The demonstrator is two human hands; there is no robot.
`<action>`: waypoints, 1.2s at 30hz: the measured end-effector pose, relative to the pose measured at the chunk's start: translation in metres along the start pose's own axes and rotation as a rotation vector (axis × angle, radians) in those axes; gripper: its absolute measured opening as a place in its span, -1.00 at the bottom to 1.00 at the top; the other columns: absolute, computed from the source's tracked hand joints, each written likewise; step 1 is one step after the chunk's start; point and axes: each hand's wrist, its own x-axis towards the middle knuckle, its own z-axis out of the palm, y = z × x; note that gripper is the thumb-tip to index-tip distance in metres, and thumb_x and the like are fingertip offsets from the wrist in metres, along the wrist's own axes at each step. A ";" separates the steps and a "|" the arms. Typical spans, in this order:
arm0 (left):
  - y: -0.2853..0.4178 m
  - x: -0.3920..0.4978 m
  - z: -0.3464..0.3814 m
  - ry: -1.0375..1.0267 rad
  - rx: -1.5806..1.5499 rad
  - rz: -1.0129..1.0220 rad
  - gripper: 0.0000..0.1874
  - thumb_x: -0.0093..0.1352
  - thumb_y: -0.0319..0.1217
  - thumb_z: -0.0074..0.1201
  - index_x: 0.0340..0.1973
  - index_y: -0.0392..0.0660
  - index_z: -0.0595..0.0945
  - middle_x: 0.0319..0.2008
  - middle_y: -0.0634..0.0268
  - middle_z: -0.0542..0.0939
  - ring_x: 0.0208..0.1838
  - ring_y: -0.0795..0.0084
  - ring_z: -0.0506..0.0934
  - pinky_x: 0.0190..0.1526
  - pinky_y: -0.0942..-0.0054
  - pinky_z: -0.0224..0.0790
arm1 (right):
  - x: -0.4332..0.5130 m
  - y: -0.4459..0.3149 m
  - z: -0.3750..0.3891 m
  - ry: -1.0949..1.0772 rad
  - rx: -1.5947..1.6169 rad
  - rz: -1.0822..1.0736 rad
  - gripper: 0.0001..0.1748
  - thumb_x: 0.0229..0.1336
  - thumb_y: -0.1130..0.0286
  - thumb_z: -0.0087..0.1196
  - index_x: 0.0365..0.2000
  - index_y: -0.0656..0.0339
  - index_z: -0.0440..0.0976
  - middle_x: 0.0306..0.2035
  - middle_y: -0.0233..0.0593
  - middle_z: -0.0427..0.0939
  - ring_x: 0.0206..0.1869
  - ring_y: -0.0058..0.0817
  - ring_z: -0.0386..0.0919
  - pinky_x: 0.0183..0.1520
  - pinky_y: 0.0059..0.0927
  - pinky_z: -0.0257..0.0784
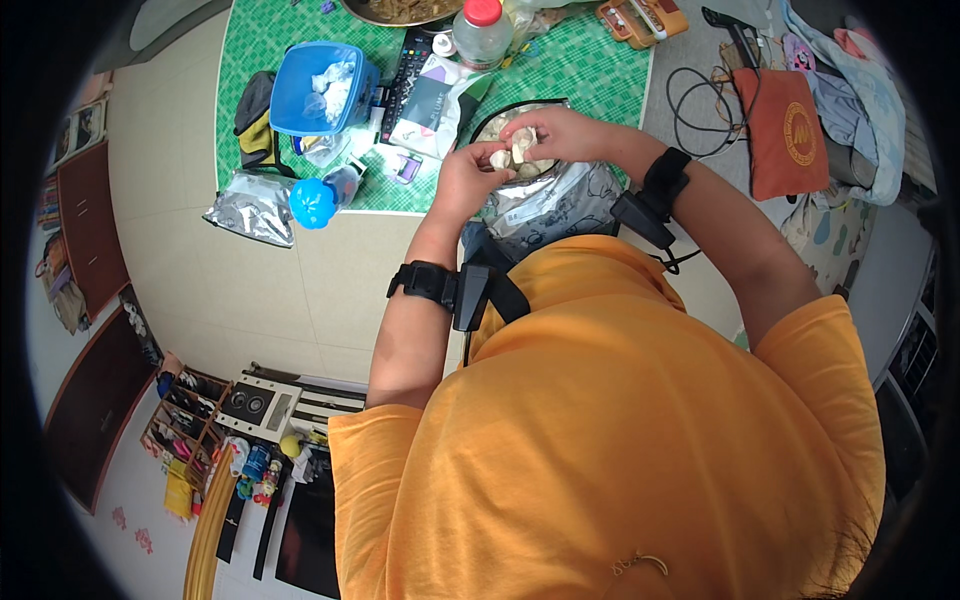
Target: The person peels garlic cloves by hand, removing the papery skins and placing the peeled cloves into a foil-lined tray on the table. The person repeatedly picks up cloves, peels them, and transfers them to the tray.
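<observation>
Both hands meet over the open mouth of a silver foil-lined bag [551, 206] at the table's front edge. My left hand [474, 178] pinches a small white piece [500, 159], which looks like a garlic clove. Between the fingers of my right hand [564, 135] is a larger pale piece [523, 144], apparently part of a garlic bulb. The two pieces are close together; I cannot tell whether they touch. More pale bulbs [534, 169] lie in the bag below, partly covered by my hands. Each forearm wears a black strapped device.
On the green checked tablecloth [247, 45] stand a blue plastic tub [281, 112] with white scraps, a red-lidded jar [481, 49], a remote control [412, 64] and a white packet [431, 109]. A blue-capped bottle [315, 202] and a silver pouch [251, 210] overhang the front edge.
</observation>
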 end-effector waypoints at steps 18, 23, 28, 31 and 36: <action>0.003 -0.001 0.007 0.194 0.168 0.131 -0.64 0.14 -0.49 0.30 -0.16 -0.30 0.57 -0.33 0.24 0.64 -0.31 0.62 0.56 -0.24 0.67 0.41 | 0.004 -0.009 0.006 0.103 -0.088 0.110 -0.69 0.00 0.45 0.20 -0.18 0.25 0.48 -0.26 -0.32 0.54 -0.23 -0.63 0.46 -0.14 -0.56 0.38; 0.005 -0.002 0.008 0.135 -0.250 0.067 -0.67 0.14 -0.53 0.29 -0.18 -0.28 0.58 -0.37 0.30 0.62 -0.36 0.65 0.52 -0.29 0.67 0.42 | 0.007 0.000 0.006 0.119 0.058 0.061 -0.69 -0.01 0.42 0.23 -0.21 0.26 0.49 -0.29 -0.32 0.54 -0.23 -0.61 0.46 -0.13 -0.53 0.39; 0.005 -0.004 0.006 0.093 -0.216 0.067 -0.71 0.23 -0.57 0.19 -0.14 -0.34 0.56 -0.25 0.20 0.63 -0.23 0.55 0.58 -0.15 0.63 0.43 | 0.006 0.008 0.004 0.076 0.095 0.059 -0.72 0.01 0.45 0.21 -0.21 0.28 0.49 -0.25 -0.33 0.53 -0.17 -0.60 0.46 -0.08 -0.52 0.38; 0.003 -0.002 0.008 0.105 -0.223 0.101 -0.68 0.18 -0.57 0.24 -0.14 -0.32 0.57 -0.30 0.25 0.63 -0.31 0.63 0.55 -0.24 0.67 0.43 | 0.007 0.010 0.004 0.063 0.105 0.042 -0.73 0.02 0.50 0.18 -0.20 0.27 0.48 -0.19 -0.34 0.51 -0.15 -0.59 0.45 -0.07 -0.51 0.38; 0.001 -0.001 0.009 0.180 -0.248 0.074 -0.65 0.19 -0.54 0.23 -0.11 -0.35 0.54 -0.29 0.24 0.63 -0.31 0.62 0.55 -0.23 0.66 0.43 | 0.003 0.008 0.008 0.137 0.179 -0.023 -0.71 -0.04 0.61 0.17 -0.21 0.28 0.47 -0.23 -0.33 0.52 -0.13 -0.59 0.47 -0.06 -0.53 0.40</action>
